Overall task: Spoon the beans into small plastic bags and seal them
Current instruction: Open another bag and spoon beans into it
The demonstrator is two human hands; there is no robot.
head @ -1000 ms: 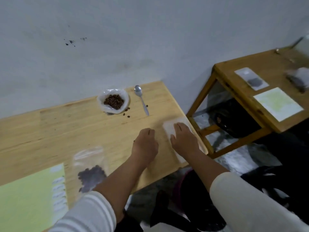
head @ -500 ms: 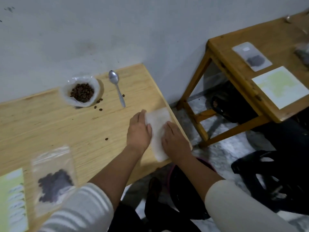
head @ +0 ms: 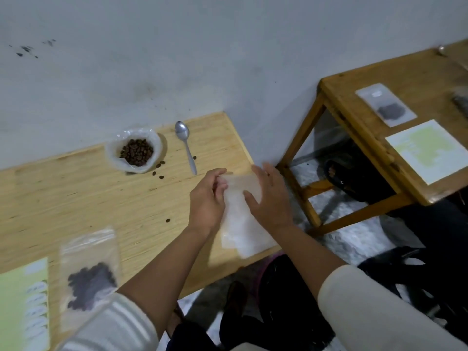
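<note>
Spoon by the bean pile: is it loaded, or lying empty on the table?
Empty and lying flat. The spoon rests on the table, bowl bare, with neither hand on it; loose beans lie beside it.

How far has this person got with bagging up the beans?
One filled bag already lies at the table's near left. Right now the left hand and right hand are working at the top of an empty bag. The spoon lies unused, and beans remain in the open pouch, with a few spilled beside it.
</note>
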